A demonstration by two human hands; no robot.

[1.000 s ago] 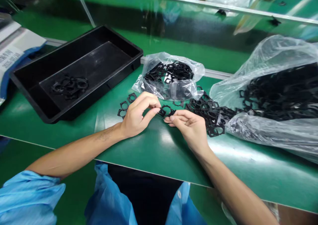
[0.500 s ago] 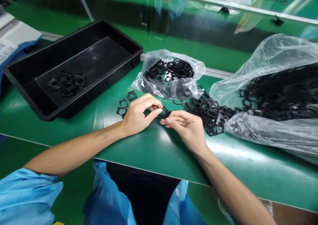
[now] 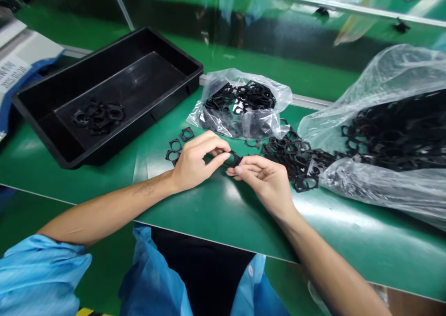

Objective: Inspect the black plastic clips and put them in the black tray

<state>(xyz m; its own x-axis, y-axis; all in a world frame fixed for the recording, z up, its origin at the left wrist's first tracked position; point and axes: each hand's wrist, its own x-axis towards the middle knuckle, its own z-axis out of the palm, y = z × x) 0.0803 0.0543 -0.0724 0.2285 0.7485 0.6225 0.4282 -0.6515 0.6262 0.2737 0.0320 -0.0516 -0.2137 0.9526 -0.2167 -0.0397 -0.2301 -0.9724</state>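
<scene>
Between my two hands is a small black plastic ring-shaped part (image 3: 234, 160), tilted just above the table. My left hand (image 3: 198, 160) pinches its left end between thumb and fingertips. The thumb and fingers of my right hand (image 3: 266, 179) close on its right end. A few similar black square frames with round holes (image 3: 175, 145) lie beside my left hand. To the right of my right hand spreads a loose heap of such black frames (image 3: 296, 160). Fingers partly cover the held part, so its full outline is hidden.
A black tray (image 3: 170, 102) with several black frames inside stands at the left. A clear plastic bag (image 3: 284, 95) of black parts lies ahead, and a larger bag (image 3: 376, 190) at the right. Behind runs a transparent panel with a metal rail (image 3: 313, 101).
The whole view has shifted slightly, so things appear a little farther right. Both hands keep their grip on the black part, with hardly any movement of their own.
</scene>
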